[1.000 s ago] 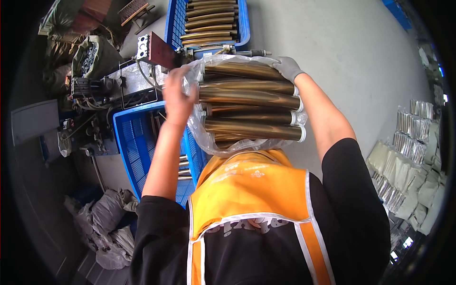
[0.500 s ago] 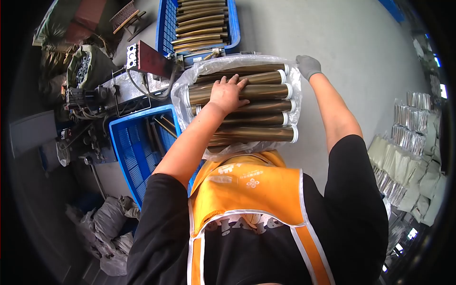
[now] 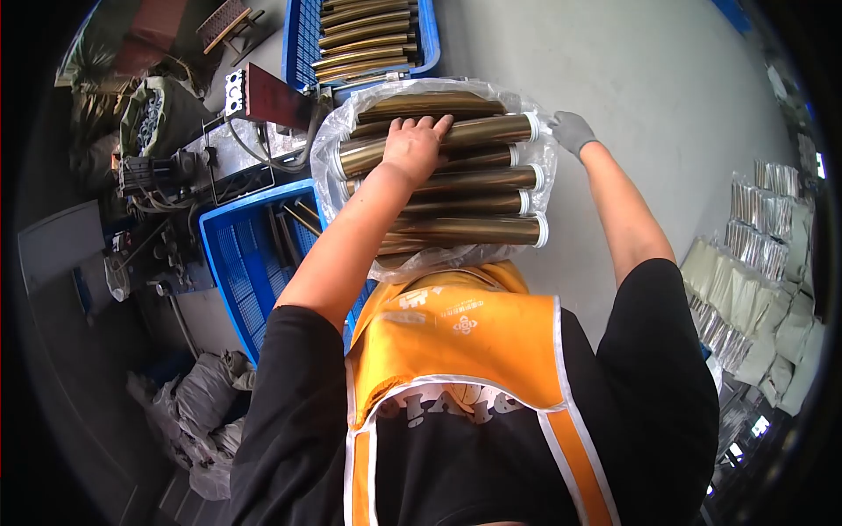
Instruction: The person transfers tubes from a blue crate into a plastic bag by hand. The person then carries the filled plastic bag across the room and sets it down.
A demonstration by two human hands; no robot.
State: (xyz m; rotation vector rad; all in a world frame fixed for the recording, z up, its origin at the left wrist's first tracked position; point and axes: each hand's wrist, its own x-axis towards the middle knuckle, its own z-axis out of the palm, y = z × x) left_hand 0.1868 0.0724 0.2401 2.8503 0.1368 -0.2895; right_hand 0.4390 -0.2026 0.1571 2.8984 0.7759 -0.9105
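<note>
A clear plastic bag [image 3: 329, 131] surrounds a stack of bronze-coloured tubes with white ringed ends. My bare left hand [image 3: 414, 147] lies over an upper bronze tube [image 3: 491, 131], fingers curled across its far side; that tube slants, right end farther from me. Other tubes, such as the nearest full one [image 3: 474, 231], lie below it in the bag. My right hand [image 3: 572, 131], in a grey glove, is closed at the bag's right edge and pinches the film; its fingertips are partly hidden.
A blue crate [image 3: 430, 44] of similar tubes stands beyond the bag. Another blue crate [image 3: 230, 254] with a few tubes is at left, near a machine with a dark red plate [image 3: 272, 95]. Wrapped bundles [image 3: 728, 272] are stacked at far right.
The tube under my left hand has swung, its right end moving away from me and uncovering another tube end. My left fingers have drawn closer together. My right hand stays by the bag's edge.
</note>
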